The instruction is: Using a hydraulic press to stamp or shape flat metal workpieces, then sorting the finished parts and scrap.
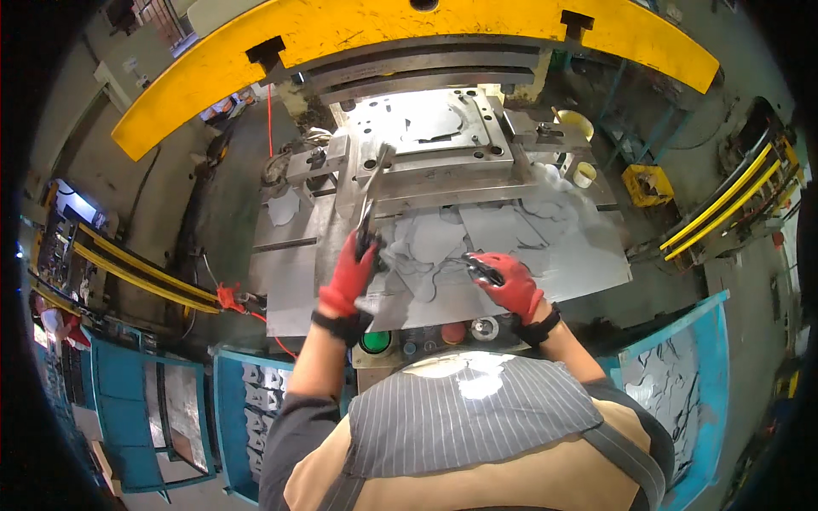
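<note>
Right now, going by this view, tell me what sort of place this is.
Probably a metal-stamping workshop: a yellow press stands over a steel die, and flat grey cutouts lie in a blue bin.

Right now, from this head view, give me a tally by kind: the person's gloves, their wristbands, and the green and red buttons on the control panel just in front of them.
Red-and-black gloves: 2
Black wristbands: 2
Green button: 1
Red button: 1
Total: 6
</note>
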Demonstrator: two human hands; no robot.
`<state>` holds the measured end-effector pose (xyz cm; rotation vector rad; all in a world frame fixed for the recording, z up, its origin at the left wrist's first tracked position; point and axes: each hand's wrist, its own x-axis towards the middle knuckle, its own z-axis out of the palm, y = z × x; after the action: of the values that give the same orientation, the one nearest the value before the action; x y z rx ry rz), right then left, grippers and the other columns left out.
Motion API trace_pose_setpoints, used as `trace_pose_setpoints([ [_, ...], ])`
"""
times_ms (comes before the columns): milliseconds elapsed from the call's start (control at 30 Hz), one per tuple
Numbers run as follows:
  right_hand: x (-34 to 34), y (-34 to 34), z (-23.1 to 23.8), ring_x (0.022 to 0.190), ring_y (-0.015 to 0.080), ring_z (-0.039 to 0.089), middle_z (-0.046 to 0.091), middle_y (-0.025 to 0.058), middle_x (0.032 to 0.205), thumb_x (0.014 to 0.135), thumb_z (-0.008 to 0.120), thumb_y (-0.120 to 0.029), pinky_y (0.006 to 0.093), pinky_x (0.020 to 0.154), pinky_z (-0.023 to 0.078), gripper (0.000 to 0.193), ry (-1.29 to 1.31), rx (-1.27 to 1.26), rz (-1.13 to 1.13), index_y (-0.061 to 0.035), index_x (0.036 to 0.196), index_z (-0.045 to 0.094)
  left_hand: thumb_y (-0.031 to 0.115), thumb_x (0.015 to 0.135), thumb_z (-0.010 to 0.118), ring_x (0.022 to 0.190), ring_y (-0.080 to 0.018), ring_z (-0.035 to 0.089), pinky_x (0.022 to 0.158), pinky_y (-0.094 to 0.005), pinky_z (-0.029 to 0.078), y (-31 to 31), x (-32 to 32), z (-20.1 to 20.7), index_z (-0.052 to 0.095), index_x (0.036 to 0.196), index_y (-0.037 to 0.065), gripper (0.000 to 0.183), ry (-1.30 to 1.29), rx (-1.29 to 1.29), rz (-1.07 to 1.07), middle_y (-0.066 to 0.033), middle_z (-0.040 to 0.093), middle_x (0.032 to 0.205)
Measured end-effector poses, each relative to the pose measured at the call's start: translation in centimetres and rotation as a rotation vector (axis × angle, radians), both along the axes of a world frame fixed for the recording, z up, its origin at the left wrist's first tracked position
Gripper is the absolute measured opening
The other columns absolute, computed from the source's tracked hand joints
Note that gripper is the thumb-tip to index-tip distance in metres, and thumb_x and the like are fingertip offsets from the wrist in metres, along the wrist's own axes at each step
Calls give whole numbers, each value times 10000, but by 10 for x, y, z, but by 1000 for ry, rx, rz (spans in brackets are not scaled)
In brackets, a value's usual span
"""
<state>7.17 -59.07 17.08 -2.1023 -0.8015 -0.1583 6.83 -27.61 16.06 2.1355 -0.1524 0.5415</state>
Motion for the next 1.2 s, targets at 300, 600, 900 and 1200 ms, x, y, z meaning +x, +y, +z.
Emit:
trace_pose_setpoints([
  [300, -23, -23, 0, 947, 326, 546, 596, 140, 1039, 749, 624, -214, 376, 808, 443, 395, 74, -49, 8, -64, 1109, 564, 280, 827, 564, 997, -352, 546, 830, -367, 446, -48, 153, 65, 465, 1200, -4, 480, 171, 534, -36, -230, 572, 1066],
  [600, -40, -78, -19, 930, 338, 552, 599, 154, 1011, 741, 623, -190, 382, 816, 441, 410, 90, -55, -198, -68, 1127, 562, 222, 832, 573, 808, -257, 613, 727, -325, 463, -25, 181, 67, 492, 1183, -5, 425, 291, 552, -157, -195, 631, 915],
  [900, -38, -81, -29, 905, 336, 560, 602, 158, 989, 751, 615, -189, 382, 789, 448, 381, 49, -60, -212, -59, 1106, 567, 199, 855, 546, 743, -194, 572, 697, -335, 448, -18, 183, 65, 546, 1069, -6, 297, 257, 502, -200, -147, 639, 838],
  [1200, -29, -60, -26, 912, 339, 557, 601, 158, 1010, 758, 612, -198, 377, 800, 444, 386, 145, -71, -108, -63, 1117, 563, 215, 899, 453, 664, -142, 568, 583, -278, 447, -6, 194, 64, 588, 992, 28, 249, 730, -202, -477, -66, 630, 827],
])
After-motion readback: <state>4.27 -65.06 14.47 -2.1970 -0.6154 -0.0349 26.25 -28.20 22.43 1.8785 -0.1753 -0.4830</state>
